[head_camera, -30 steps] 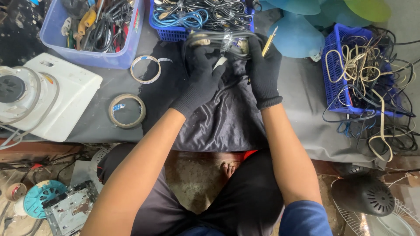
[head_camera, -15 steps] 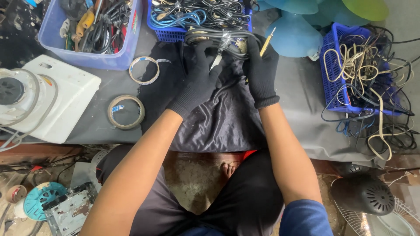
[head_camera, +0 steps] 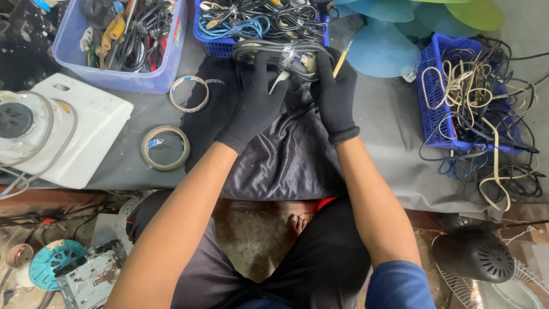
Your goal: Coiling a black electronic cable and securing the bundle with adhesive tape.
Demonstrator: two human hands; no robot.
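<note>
A low bench covered in grey sheet stands over a bare concrete floor. Even daylight falls across it; a wooden edge shows underneath.

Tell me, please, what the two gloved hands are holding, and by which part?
Both hold a coiled bundle of black cable: the left hand grips its middle from below, the right hand its right end.

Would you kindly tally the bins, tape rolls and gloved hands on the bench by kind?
Bins: 3, namely tool bin, middle cable bin, right cable bin
Tape rolls: 2, namely upper roll, lower roll
Gloved hands: 2, namely left hand, right hand, both on a cable bundle
Total: 7
</note>
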